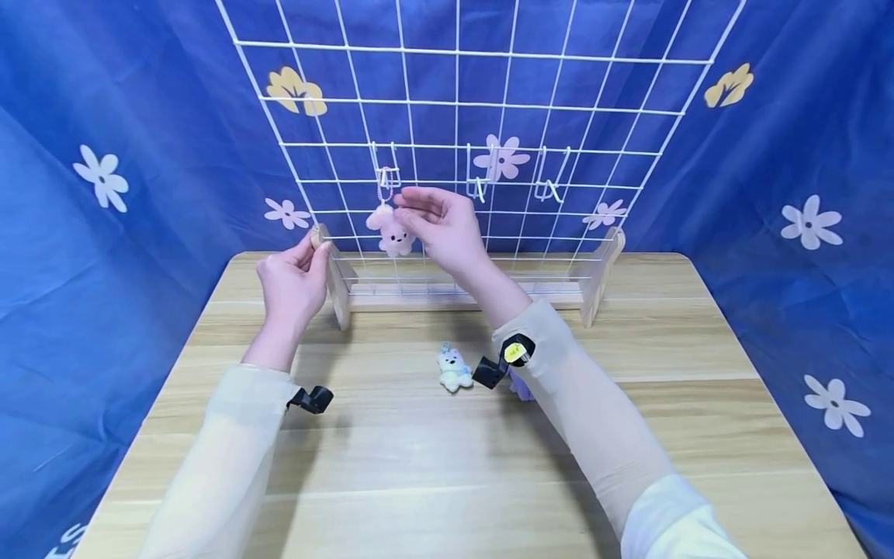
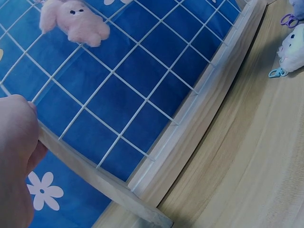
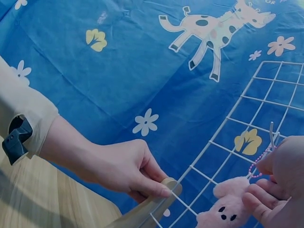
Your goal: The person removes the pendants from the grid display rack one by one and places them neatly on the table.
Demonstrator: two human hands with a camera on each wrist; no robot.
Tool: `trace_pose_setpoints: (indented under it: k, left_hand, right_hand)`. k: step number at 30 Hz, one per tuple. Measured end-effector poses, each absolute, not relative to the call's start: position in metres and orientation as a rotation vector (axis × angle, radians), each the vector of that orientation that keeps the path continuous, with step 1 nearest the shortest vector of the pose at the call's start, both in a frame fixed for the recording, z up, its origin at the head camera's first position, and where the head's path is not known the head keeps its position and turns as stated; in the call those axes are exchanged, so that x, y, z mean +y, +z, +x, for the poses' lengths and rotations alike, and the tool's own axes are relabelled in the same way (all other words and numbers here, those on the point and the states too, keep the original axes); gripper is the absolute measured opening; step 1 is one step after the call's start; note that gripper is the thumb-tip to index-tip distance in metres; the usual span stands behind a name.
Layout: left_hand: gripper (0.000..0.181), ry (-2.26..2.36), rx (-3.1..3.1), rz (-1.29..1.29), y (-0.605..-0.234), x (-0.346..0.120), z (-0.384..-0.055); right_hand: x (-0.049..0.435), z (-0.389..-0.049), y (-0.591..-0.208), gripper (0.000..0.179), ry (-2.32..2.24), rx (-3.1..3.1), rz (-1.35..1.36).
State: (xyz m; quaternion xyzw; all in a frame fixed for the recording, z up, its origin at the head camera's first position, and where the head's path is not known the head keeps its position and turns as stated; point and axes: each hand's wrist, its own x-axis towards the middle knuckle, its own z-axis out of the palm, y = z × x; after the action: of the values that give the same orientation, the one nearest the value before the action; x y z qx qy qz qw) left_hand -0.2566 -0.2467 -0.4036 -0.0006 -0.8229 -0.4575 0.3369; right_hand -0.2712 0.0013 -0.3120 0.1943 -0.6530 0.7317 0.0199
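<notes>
A pink plush keychain [image 1: 395, 233] dangles by its pink bead chain [image 1: 385, 185] from the left white hook [image 1: 388, 177] on a wire grid. Right beside the plush is my right hand [image 1: 447, 225], its thumb and fingers apart; in the right wrist view its fingertips are at the plush [image 3: 227, 204] and near the chain. My left hand [image 1: 293, 283] pinches the top of the rack's left wooden foot [image 1: 335, 272] between thumb and fingers; the left wrist view shows this foot [image 2: 95, 175] sloping away from the hand.
Two more hooks [image 1: 477, 186] hang farther right on the grid [image 1: 457, 101]. A white and pale blue plush keychain [image 1: 455, 369] lies on the wooden table [image 1: 405, 466], with a purple plush [image 1: 521, 386] partly hidden behind my right sleeve. Blue flowered cloth [image 1: 789, 310] surrounds the table.
</notes>
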Motion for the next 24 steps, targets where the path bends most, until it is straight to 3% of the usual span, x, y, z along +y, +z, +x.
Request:
trace_pose_setpoints:
  k: [16,24]
  left_hand:
    - [0.03,-1.198,-2.114,-0.023,-0.402,-0.247,-0.254]
    - [0.031,-1.191,-2.131,-0.04,-0.403,-0.247,-0.253]
  right_hand:
    - [-0.014,-0.273,-0.303,0.03,2.464,-1.919,0.504]
    - [-0.014,-0.277,-0.299,0.016,2.062,-2.036,0.568]
